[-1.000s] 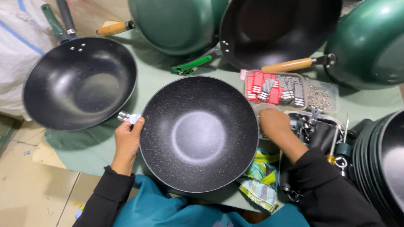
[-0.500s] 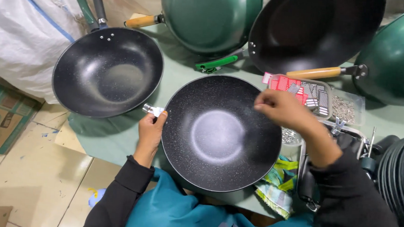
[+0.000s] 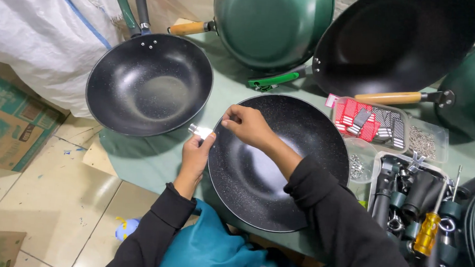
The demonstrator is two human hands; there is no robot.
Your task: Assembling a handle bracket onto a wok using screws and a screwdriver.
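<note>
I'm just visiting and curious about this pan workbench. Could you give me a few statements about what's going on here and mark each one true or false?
1. The right hand reaches across the black wok to its left rim. True.
2. The left hand holds a yellow screwdriver. False: it pinches a small metal bracket at the wok's rim; the yellow screwdriver lies in the parts tray on the right.
3. The finished wok on the left has a green handle. True.
4. The table cover is red. False: it is pale green.
5. A white sack lies at the upper left. True.
</note>
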